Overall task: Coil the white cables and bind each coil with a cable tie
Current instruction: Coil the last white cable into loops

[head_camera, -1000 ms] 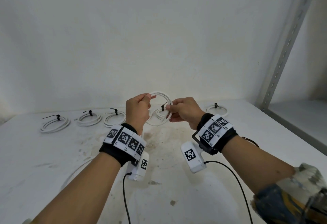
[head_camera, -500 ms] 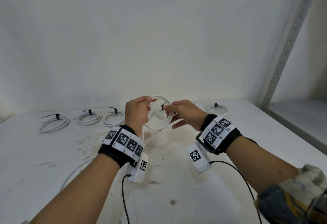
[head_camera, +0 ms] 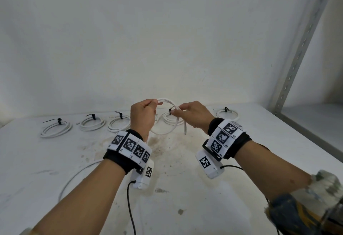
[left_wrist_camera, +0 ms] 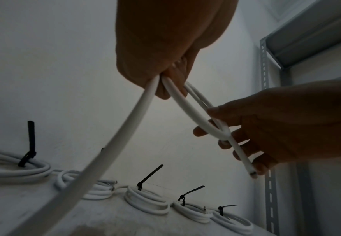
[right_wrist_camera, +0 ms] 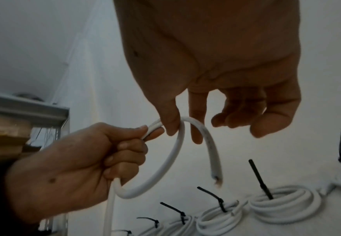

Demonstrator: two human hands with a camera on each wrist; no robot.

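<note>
Gripping white cable (head_camera: 168, 103), both hands (pinching) hover over stained white table (head_camera: 185, 188).

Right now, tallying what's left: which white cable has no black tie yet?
The cable held up between the left hand and right hand; every coil on the table wears one.

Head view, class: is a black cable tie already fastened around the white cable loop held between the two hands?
No. The held cable, gripped by the left hand and right hand, shows bare white, with no tie.
</note>
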